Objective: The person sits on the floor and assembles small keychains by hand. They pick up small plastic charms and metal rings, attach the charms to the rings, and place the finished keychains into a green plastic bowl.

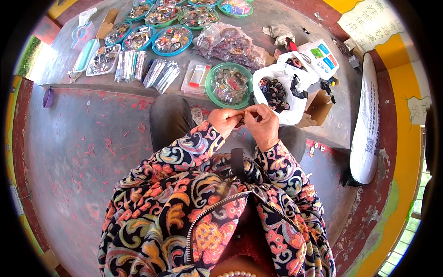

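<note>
My left hand point(224, 121) and my right hand point(261, 123) meet above my knees, at the edge of the raised grey concrete slab. Fingers of both are pinched together around a small dark thing point(241, 121), mostly hidden and too small to name. Just beyond them stands a green plastic basin point(210, 94) filled with small items in clear bags. To its right, an open white plastic bag point(291, 117) holds a heap of dark loops that look like hair ties point(274, 94).
Blue and green basins point(156, 50) of small packaged goods crowd the slab's far side. Bundles of pens point(161, 75), a clear packet point(193, 87) and a pile of filled plastic bags point(230, 44) lie nearer. An open cardboard box point(317, 108) sits at right. Red scraps litter the floor.
</note>
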Motion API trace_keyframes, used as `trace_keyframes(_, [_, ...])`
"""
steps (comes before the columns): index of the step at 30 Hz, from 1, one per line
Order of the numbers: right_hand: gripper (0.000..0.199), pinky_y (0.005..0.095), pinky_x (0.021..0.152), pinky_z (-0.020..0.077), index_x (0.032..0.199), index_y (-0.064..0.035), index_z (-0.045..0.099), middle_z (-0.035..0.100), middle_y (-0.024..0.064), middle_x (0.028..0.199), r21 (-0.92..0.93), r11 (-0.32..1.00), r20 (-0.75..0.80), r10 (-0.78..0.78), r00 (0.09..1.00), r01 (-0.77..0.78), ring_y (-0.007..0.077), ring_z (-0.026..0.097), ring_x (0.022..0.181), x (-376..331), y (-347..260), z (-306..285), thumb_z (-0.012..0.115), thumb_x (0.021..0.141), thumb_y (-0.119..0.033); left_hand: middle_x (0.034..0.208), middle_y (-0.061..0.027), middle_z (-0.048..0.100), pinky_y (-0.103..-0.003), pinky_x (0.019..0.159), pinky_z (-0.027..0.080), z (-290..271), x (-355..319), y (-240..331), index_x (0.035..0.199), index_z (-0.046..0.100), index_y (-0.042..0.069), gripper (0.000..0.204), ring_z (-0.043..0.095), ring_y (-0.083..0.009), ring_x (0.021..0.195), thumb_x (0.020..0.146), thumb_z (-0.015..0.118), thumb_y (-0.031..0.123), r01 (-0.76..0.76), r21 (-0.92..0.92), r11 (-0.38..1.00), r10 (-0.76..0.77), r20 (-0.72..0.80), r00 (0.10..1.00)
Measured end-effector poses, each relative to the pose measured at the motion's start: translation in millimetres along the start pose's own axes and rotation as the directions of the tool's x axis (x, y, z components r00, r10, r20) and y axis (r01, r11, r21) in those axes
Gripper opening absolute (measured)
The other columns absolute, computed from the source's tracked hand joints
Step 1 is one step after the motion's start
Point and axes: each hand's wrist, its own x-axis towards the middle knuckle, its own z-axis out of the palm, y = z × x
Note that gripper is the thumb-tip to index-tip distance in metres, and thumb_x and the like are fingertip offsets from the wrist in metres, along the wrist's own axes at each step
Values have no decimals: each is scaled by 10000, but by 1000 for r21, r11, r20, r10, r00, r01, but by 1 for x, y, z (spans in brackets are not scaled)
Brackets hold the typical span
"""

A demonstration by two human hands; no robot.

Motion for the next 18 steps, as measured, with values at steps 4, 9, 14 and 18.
trace_keyframes(4, [27,230,514,417,693,-27,572,543,48,645,-37,997,-10,-70,997,70,121,515,553,1,0,-1,567,669,-17,836,-76,604,-214,674,468,0,0,3,979,571,-27,184,568,-108,741,821,497,34,-22,41,999,22,4,1000])
trace_keyframes(9, [52,232,523,422,713,-50,568,553,34,647,-64,993,-37,-106,994,104,130,525,561,3,1,-5,572,669,-23,832,-89,608,-219,679,478,2,-2,11,964,573,-32,177,577,-118,729,826,490,40,-39,158,987,39,0,999])
trace_keyframes(14, [73,156,535,350,744,-40,569,532,-41,707,553,822,-71,211,975,-138,28,445,610,6,12,-34,520,755,14,885,-114,587,-259,725,500,-4,0,7,942,557,-70,195,576,-161,786,840,475,74,54,-173,984,-52,16,999])
trace_keyframes(18, [58,196,583,340,737,-23,579,532,-3,675,607,788,-204,278,939,-101,70,439,612,-2,43,-105,521,737,-19,899,-122,569,-272,728,503,-3,0,17,917,555,-69,192,563,-169,794,844,469,87,212,-431,877,-199,77,977])
